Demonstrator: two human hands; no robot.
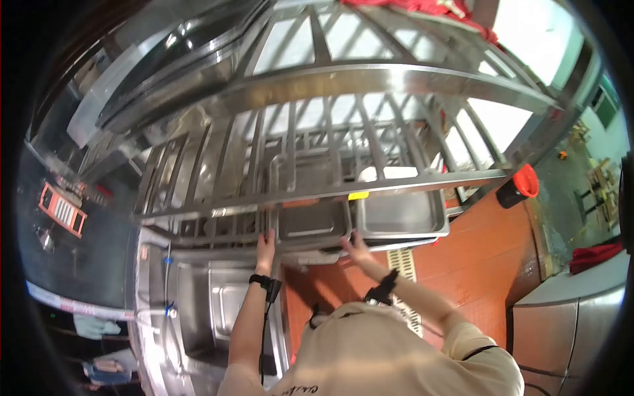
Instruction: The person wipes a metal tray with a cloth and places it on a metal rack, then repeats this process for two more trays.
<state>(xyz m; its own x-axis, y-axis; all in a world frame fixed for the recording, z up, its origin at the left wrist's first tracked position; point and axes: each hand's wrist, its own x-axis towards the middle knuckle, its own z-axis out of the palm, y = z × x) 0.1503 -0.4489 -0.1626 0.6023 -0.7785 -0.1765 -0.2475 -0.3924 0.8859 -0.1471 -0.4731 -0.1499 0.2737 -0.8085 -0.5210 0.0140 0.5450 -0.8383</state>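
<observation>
Both hands are at the front edge of a grey metal tray (313,222) that sits under the slatted steel shelf. My left hand (265,247) is at the tray's left front corner, its fingers wrapped on the rim. My right hand (356,247) is at the right front corner, fingers bent against the rim. A wider, shallow metal tray (401,214) lies just to the right. A small yellow piece (358,195) shows between the two trays, near the shelf's front bar.
Slatted steel shelves (396,78) span the space above the hands. A metal sink (221,303) is at the lower left. A red-rimmed bucket (517,187) hangs at the right. A steel cabinet (568,323) stands at the lower right, beyond the red tiled floor.
</observation>
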